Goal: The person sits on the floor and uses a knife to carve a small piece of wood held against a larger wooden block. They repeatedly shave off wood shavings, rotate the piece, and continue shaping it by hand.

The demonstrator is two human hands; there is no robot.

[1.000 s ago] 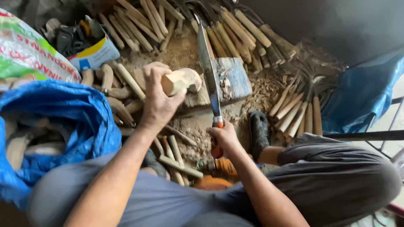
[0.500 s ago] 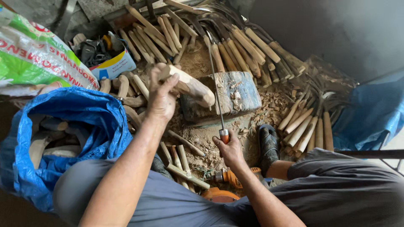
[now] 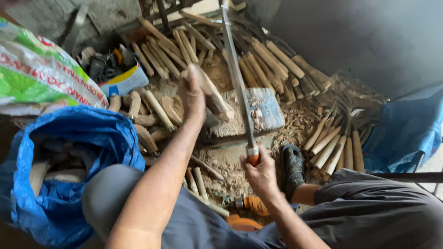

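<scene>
One view only, from the wearer's head: it looks steeply down and forward, close over both forearms and knees, facing the chopping block (image 3: 258, 110) and the wood-littered floor (image 3: 295, 124) beyond.

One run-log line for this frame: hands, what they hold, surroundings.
left hand: grips wood piece on chopping block | right hand: holds long knife, blade raised | around: wood sticks, blue bag

A rough woodworking workshop is indicated: a chopping block (image 3: 258, 113) is ringed by wood chips (image 3: 300, 124), carved wooden sticks (image 3: 277, 60) and a saw blade (image 3: 74, 27).
</scene>
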